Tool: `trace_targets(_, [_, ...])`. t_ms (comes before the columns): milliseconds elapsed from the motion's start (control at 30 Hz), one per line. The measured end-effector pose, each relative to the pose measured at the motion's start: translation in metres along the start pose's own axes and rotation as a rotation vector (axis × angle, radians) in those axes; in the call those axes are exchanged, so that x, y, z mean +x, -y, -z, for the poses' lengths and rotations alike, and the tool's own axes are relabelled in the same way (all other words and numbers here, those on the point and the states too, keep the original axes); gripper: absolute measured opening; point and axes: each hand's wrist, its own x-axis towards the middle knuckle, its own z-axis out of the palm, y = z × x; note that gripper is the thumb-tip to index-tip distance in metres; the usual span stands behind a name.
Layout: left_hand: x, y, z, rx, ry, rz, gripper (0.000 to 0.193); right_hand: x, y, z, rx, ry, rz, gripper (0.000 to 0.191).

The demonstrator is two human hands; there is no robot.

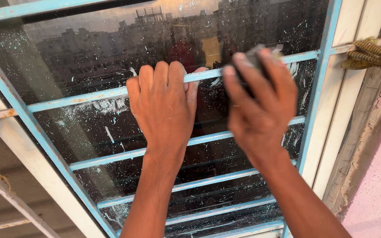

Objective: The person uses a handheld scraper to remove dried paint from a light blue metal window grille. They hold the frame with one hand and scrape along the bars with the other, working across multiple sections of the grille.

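Blue window bars [111,93]; paint-flecked glass [76,57]; rope [375,55] right.

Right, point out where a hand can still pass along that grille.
Free: the lower blue bars under both wrists, and the top bar's left stretch. Crowded: mid top bar, where the left hand grips and the right hand presses a grey pad.

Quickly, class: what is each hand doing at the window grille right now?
Left hand: closed, gripping a light blue painted metal grille bar.
Right hand: closed around a small grey pad-like object, blurred, pressed against the same bar.
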Motion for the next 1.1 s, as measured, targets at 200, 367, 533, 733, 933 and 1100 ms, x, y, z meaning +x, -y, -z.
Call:
trace_targets(200, [0.001,0.001,0.004,-0.039,-0.009,0.002,0.031,0.019,0.006,-0.002,-0.136,-0.043,0.077,0.039])
trace_targets(367, [0.004,-0.001,0.000,-0.031,-0.012,0.021,0.033,0.013,0.001,0.007,-0.198,0.033,0.010,0.045])
trace_targets(533, [0.005,-0.002,0.002,-0.016,0.010,0.016,0.036,0.003,0.002,-0.001,-0.139,0.060,0.039,0.043])
trace_targets(733, [0.006,-0.003,0.003,-0.008,-0.001,0.005,0.031,0.008,-0.010,0.011,-0.223,0.037,0.020,0.048])
trace_targets(933, [0.005,-0.002,0.003,-0.015,0.004,-0.010,0.030,0.003,-0.005,0.009,-0.096,0.084,0.088,0.048])
trace_targets(1100, [0.006,-0.002,0.000,0.015,-0.019,0.005,0.037,0.002,-0.011,0.011,-0.119,0.024,0.002,0.049])
